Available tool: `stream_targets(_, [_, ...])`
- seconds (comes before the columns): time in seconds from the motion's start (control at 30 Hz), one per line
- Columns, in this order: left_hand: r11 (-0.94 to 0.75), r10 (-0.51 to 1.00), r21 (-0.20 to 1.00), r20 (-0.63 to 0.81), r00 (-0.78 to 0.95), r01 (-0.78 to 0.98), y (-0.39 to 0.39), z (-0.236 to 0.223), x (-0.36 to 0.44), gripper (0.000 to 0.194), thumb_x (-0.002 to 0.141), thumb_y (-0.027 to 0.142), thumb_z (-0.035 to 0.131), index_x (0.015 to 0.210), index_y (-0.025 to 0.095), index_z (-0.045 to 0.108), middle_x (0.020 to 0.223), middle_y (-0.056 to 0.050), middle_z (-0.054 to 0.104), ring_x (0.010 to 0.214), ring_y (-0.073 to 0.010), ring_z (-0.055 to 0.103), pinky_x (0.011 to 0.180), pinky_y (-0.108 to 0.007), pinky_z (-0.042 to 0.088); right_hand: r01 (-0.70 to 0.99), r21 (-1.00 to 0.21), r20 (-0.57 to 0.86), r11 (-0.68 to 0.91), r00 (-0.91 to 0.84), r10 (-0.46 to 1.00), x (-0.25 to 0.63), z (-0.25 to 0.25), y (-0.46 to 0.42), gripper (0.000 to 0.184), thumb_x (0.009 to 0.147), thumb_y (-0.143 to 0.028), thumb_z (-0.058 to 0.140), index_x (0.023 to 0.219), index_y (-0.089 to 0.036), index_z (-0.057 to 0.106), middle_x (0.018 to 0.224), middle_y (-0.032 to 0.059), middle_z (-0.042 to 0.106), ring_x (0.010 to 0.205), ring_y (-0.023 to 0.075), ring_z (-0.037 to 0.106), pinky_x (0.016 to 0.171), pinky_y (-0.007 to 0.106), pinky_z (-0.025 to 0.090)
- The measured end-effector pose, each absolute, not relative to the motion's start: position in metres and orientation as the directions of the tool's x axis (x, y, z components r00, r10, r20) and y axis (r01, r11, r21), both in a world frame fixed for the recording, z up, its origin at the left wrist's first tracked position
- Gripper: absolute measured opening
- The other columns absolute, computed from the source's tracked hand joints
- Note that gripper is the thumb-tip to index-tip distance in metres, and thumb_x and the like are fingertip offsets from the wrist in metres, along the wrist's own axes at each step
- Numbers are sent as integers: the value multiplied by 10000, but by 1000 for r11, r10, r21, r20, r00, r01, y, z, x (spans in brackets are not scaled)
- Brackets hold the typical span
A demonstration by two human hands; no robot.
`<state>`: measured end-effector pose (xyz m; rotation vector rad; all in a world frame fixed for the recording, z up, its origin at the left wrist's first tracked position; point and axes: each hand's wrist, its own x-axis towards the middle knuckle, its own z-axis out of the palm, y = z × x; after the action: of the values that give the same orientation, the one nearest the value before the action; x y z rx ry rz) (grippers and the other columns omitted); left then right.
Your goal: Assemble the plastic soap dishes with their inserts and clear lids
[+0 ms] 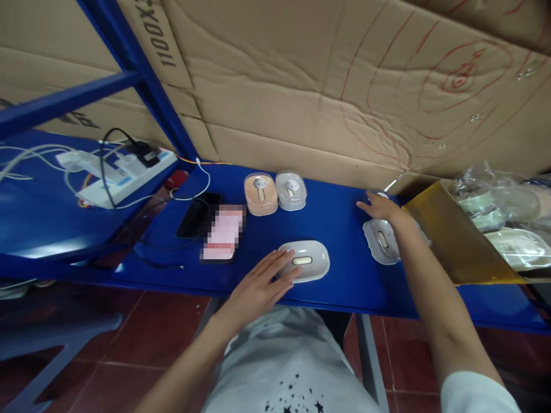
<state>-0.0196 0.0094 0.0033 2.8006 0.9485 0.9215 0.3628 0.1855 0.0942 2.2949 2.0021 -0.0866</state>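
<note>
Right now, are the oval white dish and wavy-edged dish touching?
Apart: the head view shows blue tabletop between the oval white dish and wavy-edged dish.

A: What does the dish look like it's made of?
B: Plastic, I'd say: smooth and glossy, with bright highlights.
A: And the wavy-edged dish?
B: Much the same, shiny plastic.
A: The counter?
B: Smooth, with a sheen, like painted metal. The frame looks like painted metal too.
A: That big sheet of cardboard?
B: Matt, creased and wrinkled in places.
A: The bags?
B: Thin clear plastic, crinkled and shiny.
A: And the shirt?
B: Matt cloth, softly folded.
A: The floor?
B: Tile, smooth with a dull shine.
</note>
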Motion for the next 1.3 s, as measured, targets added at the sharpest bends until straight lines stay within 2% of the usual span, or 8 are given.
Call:
stream_targets(0.23, [-799,594,300,521,612,521,9,0,-23,450,1063,136,613,1502,226,577,1610,-154,535,1522,-306,518,1215,-559,533,985,60,3,165,-165,986,291,70,110,623,1080,-593,488,1573,-212,505,1375,202,683,1218,399,675,1115,621,445])
stream_targets(0.43, [-795,603,325,517,608,513,9,0,-24,447,1050,108,620,1479,230,590,1585,-143,547,1510,-289,525,1230,-561,521,966,-48,250,256,-236,939,297,46,56,509,1052,-656,507,1110,-196,718,1365,209,599,1264,407,628,1033,572,536])
stream_targets(0.57, [-803,590,309,532,608,509,8,0,-23,442,1039,93,625,1460,226,600,1563,-143,562,1491,-286,543,1229,-562,521,969,-155,317,192,-136,939,317,34,45,531,1043,-639,536,1274,-174,646,1461,237,555,1394,444,553,1097,635,514])
stream_targets(0.77, [-768,634,353,538,555,535,7,0,-23,443,1037,121,636,1464,233,600,1576,-154,555,1481,-316,557,1198,-547,554,933,-213,162,291,-260,952,318,25,36,542,1058,-488,590,1553,-282,514,1692,160,407,1554,425,422,1184,685,464])
stream_targets(0.87, [-757,650,384,527,548,529,6,0,-23,479,1038,126,636,1494,262,580,1579,-144,549,1487,-319,552,1198,-543,554,888,-343,268,305,-219,938,315,29,28,506,1046,-422,628,1525,-285,537,1700,172,346,1534,400,457,1171,643,507])
stream_targets(0.97, [-715,699,474,483,527,515,7,0,-24,559,1045,149,640,1565,305,510,1634,-133,480,1505,-305,535,1191,-513,563,775,-432,394,461,-297,870,300,40,17,537,993,-371,725,1491,-284,544,1542,161,480,1468,340,531,1202,591,507])
stream_targets(1.13, [-698,711,552,466,526,455,13,3,-26,685,1026,265,715,1636,350,414,1720,-132,346,1568,-328,447,1204,-542,538,462,-353,461,814,-671,581,259,51,15,468,1008,-273,711,1459,-251,590,1359,99,663,1382,255,618,1318,590,366])
stream_targets(1.3, [-779,627,386,455,633,494,20,8,-29,610,1014,306,727,1583,303,506,1638,-151,474,1584,-373,408,1206,-626,511,536,-284,345,795,-717,606,266,43,19,460,1066,-279,639,1516,-354,579,1556,37,619,1581,285,434,1335,702,229])
